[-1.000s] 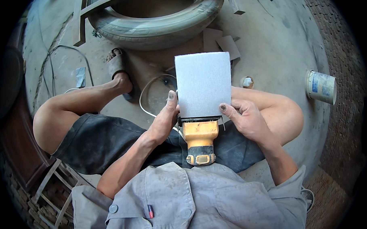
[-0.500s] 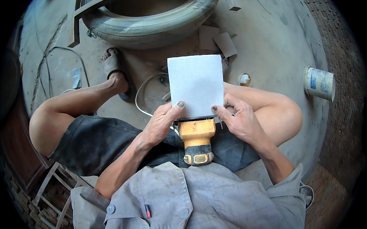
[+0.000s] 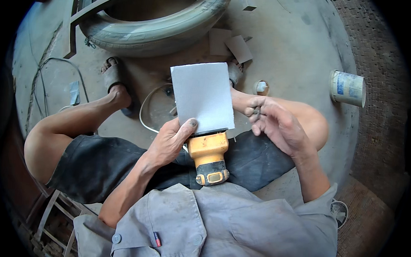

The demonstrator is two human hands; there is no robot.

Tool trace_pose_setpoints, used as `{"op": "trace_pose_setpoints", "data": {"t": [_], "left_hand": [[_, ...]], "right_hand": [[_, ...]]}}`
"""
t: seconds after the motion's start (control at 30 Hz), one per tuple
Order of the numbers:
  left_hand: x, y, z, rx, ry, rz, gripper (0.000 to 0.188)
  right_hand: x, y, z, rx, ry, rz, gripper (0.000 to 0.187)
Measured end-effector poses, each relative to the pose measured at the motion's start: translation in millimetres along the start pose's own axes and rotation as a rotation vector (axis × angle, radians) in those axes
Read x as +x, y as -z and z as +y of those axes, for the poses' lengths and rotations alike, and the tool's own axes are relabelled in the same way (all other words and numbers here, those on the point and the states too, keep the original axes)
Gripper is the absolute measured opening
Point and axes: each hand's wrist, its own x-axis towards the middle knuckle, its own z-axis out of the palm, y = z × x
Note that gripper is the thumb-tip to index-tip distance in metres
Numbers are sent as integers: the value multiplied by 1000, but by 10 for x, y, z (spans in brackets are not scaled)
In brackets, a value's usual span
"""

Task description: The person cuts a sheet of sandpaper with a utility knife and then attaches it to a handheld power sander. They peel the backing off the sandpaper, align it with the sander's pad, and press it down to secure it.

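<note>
A yellow-and-black power sander (image 3: pixel 208 151) rests in my lap, its pad end away from me. A pale, roughly rectangular sheet of sandpaper (image 3: pixel 203 96) lies over the pad and extends well past it. My left hand (image 3: pixel 171 138) grips the sheet's lower left corner at the pad, thumb on top and fingers underneath. Off to the right of the sheet, my right hand (image 3: pixel 280 124) is raised above my knee, touching neither sheet nor sander. Its fingers are loosely curled and partly apart, with nothing visible in them.
A large tire (image 3: pixel 154 29) lies ahead with a bar frame (image 3: pixel 70 28) against it. Flat pieces (image 3: pixel 239 48) lie beside the tire. A whitish bucket (image 3: pixel 348 89) is on its side at right. Cables (image 3: pixel 76 65) trail at left, and a small round container (image 3: pixel 261 87) sits near my leg.
My right hand has let go of the sheet's lower right corner and moved up and right. The left hand keeps its hold. The whole view has shifted slightly.
</note>
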Motion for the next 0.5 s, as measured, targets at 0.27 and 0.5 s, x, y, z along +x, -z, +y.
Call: {"op": "trace_pose_setpoints", "data": {"t": [0.27, 0.5], "left_hand": [[-4, 27, -70, 3, 35, 18, 55], [-11, 17, 23, 69, 41, 21, 58]], "right_hand": [[-56, -74, -92, -132, -12, -4, 35], [53, -63, -23, -431, 90, 75, 27]]}}
